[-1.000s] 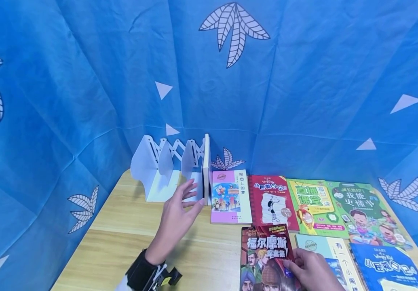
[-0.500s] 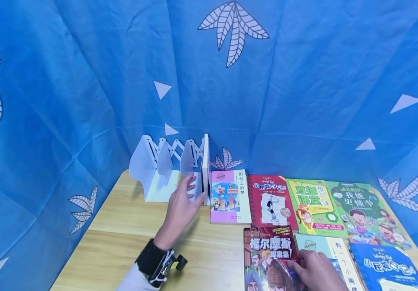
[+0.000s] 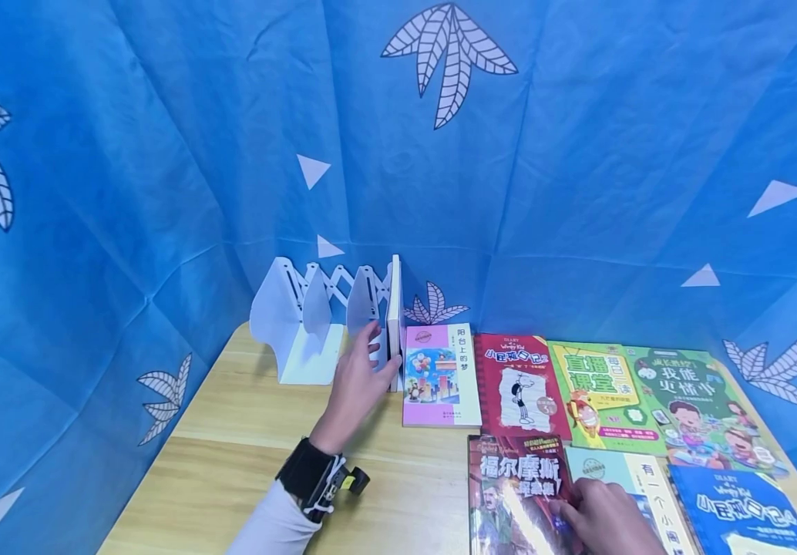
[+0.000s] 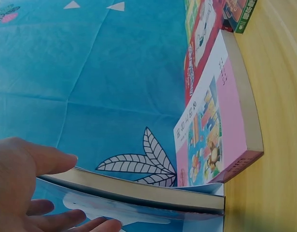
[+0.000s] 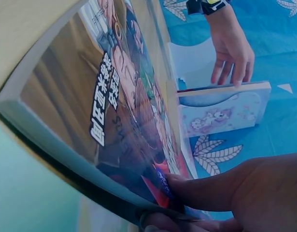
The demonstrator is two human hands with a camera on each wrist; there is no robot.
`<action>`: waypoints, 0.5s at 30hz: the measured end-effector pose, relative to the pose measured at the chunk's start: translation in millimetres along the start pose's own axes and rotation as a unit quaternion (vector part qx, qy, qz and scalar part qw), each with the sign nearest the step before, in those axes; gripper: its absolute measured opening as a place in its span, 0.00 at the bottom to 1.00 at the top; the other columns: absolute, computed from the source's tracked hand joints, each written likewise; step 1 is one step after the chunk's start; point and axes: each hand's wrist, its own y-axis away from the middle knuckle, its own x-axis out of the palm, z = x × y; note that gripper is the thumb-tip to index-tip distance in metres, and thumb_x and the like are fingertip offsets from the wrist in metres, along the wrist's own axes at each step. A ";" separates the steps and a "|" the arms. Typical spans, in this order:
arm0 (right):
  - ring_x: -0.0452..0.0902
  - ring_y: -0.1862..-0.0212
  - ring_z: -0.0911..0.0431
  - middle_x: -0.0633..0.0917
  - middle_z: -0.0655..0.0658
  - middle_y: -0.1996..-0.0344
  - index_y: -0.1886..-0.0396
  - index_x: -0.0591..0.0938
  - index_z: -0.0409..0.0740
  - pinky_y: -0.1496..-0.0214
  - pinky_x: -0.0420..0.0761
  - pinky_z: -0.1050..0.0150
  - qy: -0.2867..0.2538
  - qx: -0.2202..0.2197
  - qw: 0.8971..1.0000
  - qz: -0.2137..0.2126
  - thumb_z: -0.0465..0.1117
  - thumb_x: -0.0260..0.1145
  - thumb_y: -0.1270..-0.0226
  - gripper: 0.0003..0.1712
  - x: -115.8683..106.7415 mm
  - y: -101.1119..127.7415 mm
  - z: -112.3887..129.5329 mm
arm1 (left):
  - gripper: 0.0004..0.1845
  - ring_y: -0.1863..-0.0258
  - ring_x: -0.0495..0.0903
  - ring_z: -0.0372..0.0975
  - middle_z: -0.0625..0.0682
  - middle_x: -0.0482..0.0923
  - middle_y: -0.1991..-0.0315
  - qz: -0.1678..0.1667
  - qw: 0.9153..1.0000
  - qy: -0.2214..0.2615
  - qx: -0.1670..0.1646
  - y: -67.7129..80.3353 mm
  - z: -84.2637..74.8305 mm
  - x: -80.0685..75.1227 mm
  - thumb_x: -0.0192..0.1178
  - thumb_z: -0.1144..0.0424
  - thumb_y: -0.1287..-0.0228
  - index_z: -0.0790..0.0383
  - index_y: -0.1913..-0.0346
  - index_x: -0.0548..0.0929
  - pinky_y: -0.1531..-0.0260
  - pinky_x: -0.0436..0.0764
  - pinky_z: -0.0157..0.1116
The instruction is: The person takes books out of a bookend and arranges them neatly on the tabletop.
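My right hand [image 3: 610,512] pinches the right edge of a dark red paperback book [image 3: 509,493] with a cartoon detective cover. In the right wrist view, the thumb [image 5: 206,191] lies on the cover and fingers are partly hidden underneath. My left hand [image 3: 360,381] is at a book [image 3: 395,308] standing upright in the right end of a white expandable bookend [image 3: 287,308]. Its thumb [image 4: 54,160] is at the standing book's edge, while the other fingers [image 4: 61,220] spread loosely on the opposite side.
Right of the bookend lie a pink-and-white book [image 3: 440,378], a red book [image 3: 519,385], a yellow-green book [image 3: 603,393] and a green book [image 3: 704,408]. Closer in are a pale book [image 3: 655,493] and a blue book [image 3: 738,509]. A blue patterned cloth [image 3: 398,154] hangs behind the wooden table [image 3: 218,447].
My left hand has moved right and slightly up, bringing its thumb to the standing book. My right hand has shifted the detective book slightly right and nearer me.
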 end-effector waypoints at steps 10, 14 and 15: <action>0.73 0.80 0.58 0.78 0.51 0.90 0.81 0.80 0.48 0.70 0.74 0.63 0.007 0.009 1.000 0.023 0.49 0.74 0.34 0.19 -3.3 -1.4 -0.6 | 0.39 0.36 0.82 0.57 0.62 0.72 0.26 0.004 1.000 -0.012 -0.004 -5.1 -0.3 8.3 0.68 0.62 0.32 0.62 0.22 0.63 0.43 0.89 0.52; 0.74 0.79 0.58 0.79 0.51 0.89 0.80 0.79 0.47 0.67 0.77 0.60 0.017 0.016 0.999 0.038 0.51 0.74 0.35 0.20 -4.0 -0.7 -4.7 | 0.39 0.36 0.82 0.58 0.63 0.72 0.26 0.003 1.000 -0.016 -0.002 -6.4 -1.2 10.7 0.68 0.65 0.32 0.63 0.22 0.63 0.43 0.89 0.51; 0.74 0.78 0.58 0.79 0.51 0.88 0.79 0.79 0.47 0.68 0.78 0.59 0.017 0.016 0.999 0.041 0.51 0.74 0.35 0.20 -3.8 -0.7 -5.9 | 0.39 0.36 0.82 0.58 0.64 0.73 0.27 0.003 1.000 -0.017 0.000 -6.8 -1.3 11.5 0.68 0.65 0.32 0.63 0.22 0.63 0.44 0.89 0.51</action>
